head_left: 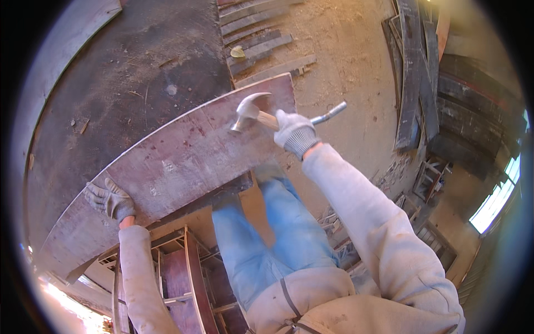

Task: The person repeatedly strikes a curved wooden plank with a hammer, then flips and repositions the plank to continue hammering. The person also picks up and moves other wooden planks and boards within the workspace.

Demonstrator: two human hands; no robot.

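Observation:
My right hand (295, 133), in a light grey glove, is closed around the wooden handle of a claw hammer (248, 113). The hammer's metal head hangs over the right part of a long, worn reddish-brown board (183, 153). From the other side of that fist sticks a grey metal rod (329, 113) with a bent end; whether it is part of the hammer or a separate piece is hidden by the glove. My left hand (111, 199), also gloved, lies with fingers stretched out on the board's left part, near its far edge.
Beyond the board is a dark, dirty panel (144, 72) with chips on it. Loose wooden strips (258, 50) lie on the dusty floor at the top. Dark planks (414, 78) are stacked at the right. Reddish wooden frames (192, 278) stand below my left arm, beside my legs.

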